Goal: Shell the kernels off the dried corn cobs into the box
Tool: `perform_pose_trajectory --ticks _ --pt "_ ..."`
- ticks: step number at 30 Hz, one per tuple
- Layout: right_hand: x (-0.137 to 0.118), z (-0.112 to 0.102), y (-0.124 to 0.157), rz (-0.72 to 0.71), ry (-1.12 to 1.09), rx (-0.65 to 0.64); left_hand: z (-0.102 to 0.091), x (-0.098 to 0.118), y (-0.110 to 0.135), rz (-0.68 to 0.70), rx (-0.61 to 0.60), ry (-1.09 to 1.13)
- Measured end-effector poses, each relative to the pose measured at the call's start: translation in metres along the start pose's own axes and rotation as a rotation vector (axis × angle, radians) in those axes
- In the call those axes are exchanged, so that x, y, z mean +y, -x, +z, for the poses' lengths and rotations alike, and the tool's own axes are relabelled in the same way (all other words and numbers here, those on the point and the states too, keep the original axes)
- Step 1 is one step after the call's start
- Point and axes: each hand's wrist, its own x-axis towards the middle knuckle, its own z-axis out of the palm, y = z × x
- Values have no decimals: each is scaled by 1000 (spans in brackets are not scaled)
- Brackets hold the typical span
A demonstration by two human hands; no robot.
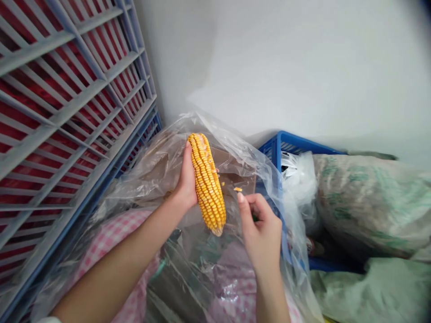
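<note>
My left hand (188,179) is wrapped round an ear of yellow corn (208,181), which it holds tilted, with the pale pointed end downward. Most rows are full of kernels, while a strip of bare pinkish cob shows near the top right. Beside the ear, my right hand (262,224) has its thumb and curled forefinger together. A loose corn kernel (238,189) shows at the thumb tip. Another small yellow kernel (222,183) appears between the ear and that hand. Below both hands spreads a large clear plastic bag (144,186), open at the top.
Pale slatted crates (67,107) with red contents rise on the left. To the right, a blue crate (279,150) holds a white plastic bag (298,175) and a woven sack (373,197). Greenish cloth (373,291) lies at lower right. A white wall (303,67) stands behind.
</note>
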Motion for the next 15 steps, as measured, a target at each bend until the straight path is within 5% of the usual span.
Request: perform_pose_trajectory --ticks 4,15 --pt "-4 9 -1 45 21 101 0 -10 3 -96 -28 69" --pt "-9 19 1 -88 331 -142 3 -12 1 -104 -31 77"
